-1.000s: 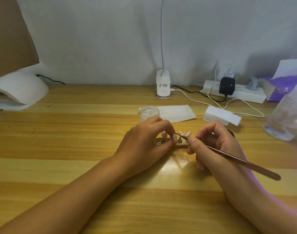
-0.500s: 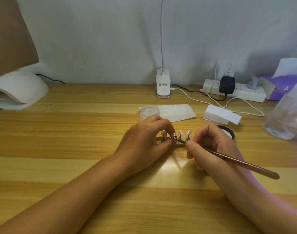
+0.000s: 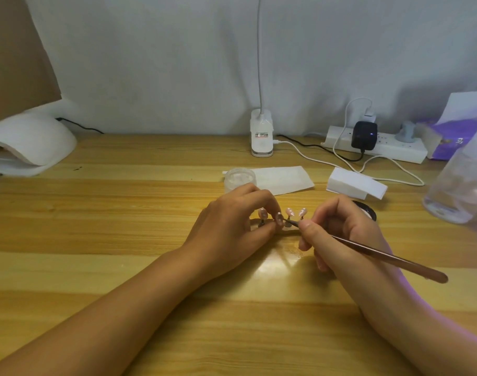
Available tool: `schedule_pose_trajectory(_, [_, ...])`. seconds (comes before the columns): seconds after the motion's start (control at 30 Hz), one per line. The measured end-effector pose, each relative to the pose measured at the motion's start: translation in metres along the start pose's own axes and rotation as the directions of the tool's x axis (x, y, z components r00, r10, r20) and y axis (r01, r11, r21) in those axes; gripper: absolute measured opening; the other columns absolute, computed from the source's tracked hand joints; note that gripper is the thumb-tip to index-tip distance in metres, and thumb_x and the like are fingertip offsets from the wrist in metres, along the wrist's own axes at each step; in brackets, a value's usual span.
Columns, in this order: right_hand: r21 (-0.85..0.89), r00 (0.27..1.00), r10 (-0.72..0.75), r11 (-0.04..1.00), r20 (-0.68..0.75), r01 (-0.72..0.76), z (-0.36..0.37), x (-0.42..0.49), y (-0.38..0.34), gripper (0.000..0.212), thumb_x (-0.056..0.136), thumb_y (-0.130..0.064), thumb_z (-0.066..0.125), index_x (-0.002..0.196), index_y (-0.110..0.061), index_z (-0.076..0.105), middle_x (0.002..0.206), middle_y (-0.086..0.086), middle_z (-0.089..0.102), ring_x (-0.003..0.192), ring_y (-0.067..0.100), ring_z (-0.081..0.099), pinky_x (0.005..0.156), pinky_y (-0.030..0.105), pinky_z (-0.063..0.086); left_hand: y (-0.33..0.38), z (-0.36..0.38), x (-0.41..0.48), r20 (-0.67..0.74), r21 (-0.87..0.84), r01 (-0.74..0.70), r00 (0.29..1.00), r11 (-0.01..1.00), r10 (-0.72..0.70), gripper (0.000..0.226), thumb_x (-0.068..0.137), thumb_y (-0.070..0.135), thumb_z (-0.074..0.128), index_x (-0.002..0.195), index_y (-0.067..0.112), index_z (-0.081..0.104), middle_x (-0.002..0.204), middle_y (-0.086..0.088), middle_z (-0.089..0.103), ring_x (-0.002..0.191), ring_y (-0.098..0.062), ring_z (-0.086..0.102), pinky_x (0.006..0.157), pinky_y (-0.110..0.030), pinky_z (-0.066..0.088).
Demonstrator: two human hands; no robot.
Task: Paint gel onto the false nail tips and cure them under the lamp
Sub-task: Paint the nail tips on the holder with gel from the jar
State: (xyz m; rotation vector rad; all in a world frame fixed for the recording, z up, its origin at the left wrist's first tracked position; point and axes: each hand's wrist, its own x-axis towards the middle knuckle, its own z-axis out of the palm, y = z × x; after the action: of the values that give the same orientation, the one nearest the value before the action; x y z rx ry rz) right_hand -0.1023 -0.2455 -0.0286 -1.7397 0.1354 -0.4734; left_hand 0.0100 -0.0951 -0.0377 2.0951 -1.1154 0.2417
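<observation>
Nail tips [image 3: 288,212] on stands are pinched by the left hand [image 3: 231,229] at the middle of the table [image 3: 123,213]. A brush [image 3: 381,252] is gripped in the right hand [image 3: 340,234], its tip at them. A black pot [image 3: 367,210] is half hidden behind that hand, and the curing lamp [image 3: 33,142] is set far left.

It looks like a small home nail-art station. A pale wooden counter [image 3: 123,240] stands against a plain white wall [image 3: 164,63]. On it are a white curing lamp [image 3: 33,142], a clip-on desk lamp [image 3: 261,134], a power strip [image 3: 389,147] with chargers plugged in, a purple tissue pack [image 3: 454,139] and false nail tips [image 3: 288,213] on little stands.
</observation>
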Motion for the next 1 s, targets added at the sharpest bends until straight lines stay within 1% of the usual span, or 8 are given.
schedule_pose_trajectory(0.17, [0.015, 1.0, 0.014, 1.0, 0.026, -0.014, -0.0011, -0.0029, -0.0015, 0.019, 0.087, -0.01, 0.068, 0.074, -0.017, 0.055, 0.062, 0.006, 0.065, 0.049, 0.005, 0.057, 0.048, 0.015, 0.043, -0.001, 0.0005, -0.0001, 0.01, 0.021, -0.004, 1.0, 1.0, 0.004, 0.011, 0.084, 0.026, 0.071, 0.09, 0.033, 0.065, 0.087, 0.015, 0.056, 0.064, 0.005, 0.049, 0.061, -0.028, 0.039])
schedule_pose_trajectory(0.3, [0.119, 0.998, -0.001, 0.993, -0.062, 0.008, -0.0012, -0.0045, -0.0061, 0.024, 0.089, -0.011, 0.065, 0.07, -0.023, 0.055, 0.058, 0.003, 0.061, 0.049, 0.007, 0.05, 0.045, 0.016, 0.04, -0.0012, 0.0013, -0.0002, -0.009, 0.027, 0.003, 1.0, 1.0, -0.003, 0.011, 0.084, 0.033, 0.072, 0.088, 0.034, 0.063, 0.078, 0.023, 0.054, 0.067, 0.012, 0.048, 0.059, -0.021, 0.032])
schedule_pose_trajectory(0.37, [0.143, 0.994, -0.01, 0.989, -0.107, 0.025, -0.0014, -0.0044, -0.0072, 0.02, 0.089, -0.011, 0.063, 0.073, -0.019, 0.054, 0.058, 0.003, 0.06, 0.048, 0.008, 0.049, 0.044, 0.017, 0.039, -0.0012, 0.0015, 0.0, 0.0, 0.025, 0.019, 1.0, 1.0, -0.019, 0.011, 0.084, 0.037, 0.072, 0.09, 0.035, 0.062, 0.077, 0.026, 0.054, 0.067, 0.014, 0.049, 0.059, -0.018, 0.03])
schedule_pose_trajectory(0.47, [0.134, 0.988, -0.044, 0.989, -0.145, 0.064, -0.001, -0.004, -0.0078, 0.013, 0.089, -0.01, 0.063, 0.08, -0.012, 0.054, 0.059, 0.001, 0.061, 0.048, 0.004, 0.051, 0.045, 0.016, 0.041, -0.0015, 0.0012, 0.0001, 0.019, 0.011, 0.051, 0.998, 0.999, -0.051, 0.019, 0.081, 0.046, 0.073, 0.093, 0.037, 0.06, 0.084, 0.023, 0.061, 0.065, 0.012, 0.05, 0.059, -0.019, 0.033])
schedule_pose_trajectory(0.63, [0.112, 0.986, -0.044, 0.992, -0.162, 0.063, 0.0006, -0.0034, -0.0072, 0.011, 0.089, -0.013, 0.064, 0.084, -0.013, 0.054, 0.059, -0.001, 0.062, 0.048, 0.002, 0.052, 0.045, 0.014, 0.041, 0.0, 0.0006, -0.0005, 0.06, 0.03, 0.091, 0.994, 0.995, -0.092, 0.032, 0.077, 0.048, 0.073, 0.103, 0.043, 0.055, 0.091, 0.023, 0.064, 0.068, 0.012, 0.051, 0.061, -0.019, 0.035])
schedule_pose_trajectory(0.77, [0.103, 0.987, -0.032, 0.993, -0.158, 0.049, -0.0002, -0.0035, -0.0077, 0.011, 0.088, -0.016, 0.065, 0.086, -0.013, 0.055, 0.059, -0.002, 0.063, 0.047, 0.002, 0.052, 0.044, 0.015, 0.04, 0.0032, 0.0, -0.0016, 0.054, 0.098, 0.109, 0.992, 0.989, -0.115, 0.034, 0.07, 0.05, 0.062, 0.102, 0.044, 0.052, 0.089, 0.025, 0.06, 0.078, 0.004, 0.057, 0.065, -0.024, 0.046])
schedule_pose_trajectory(0.9, [0.103, 0.99, -0.02, 0.994, -0.143, 0.035, -0.0004, -0.0029, -0.0078, 0.011, 0.088, -0.018, 0.066, 0.086, -0.013, 0.056, 0.058, 0.0, 0.061, 0.048, 0.002, 0.052, 0.044, 0.015, 0.041, 0.0057, -0.0018, -0.0035, 0.048, 0.201, 0.051, 0.997, 0.978, -0.062, 0.029, 0.072, 0.052, 0.057, 0.099, 0.043, 0.052, 0.09, 0.024, 0.059, 0.077, 0.006, 0.053, 0.059, -0.015, 0.036])
schedule_pose_trajectory(1.0, [0.105, 0.99, -0.012, 0.994, -0.138, 0.027, 0.0003, -0.0028, -0.0072, 0.012, 0.087, -0.019, 0.066, 0.084, -0.014, 0.055, 0.057, -0.001, 0.061, 0.048, 0.002, 0.052, 0.044, 0.015, 0.04, 0.0057, -0.0018, -0.0046, 0.03, 0.227, 0.035, 0.999, 0.973, -0.042, 0.029, 0.074, 0.06, 0.054, 0.096, 0.042, 0.053, 0.09, 0.023, 0.059, 0.075, 0.004, 0.05, 0.057, -0.013, 0.03])
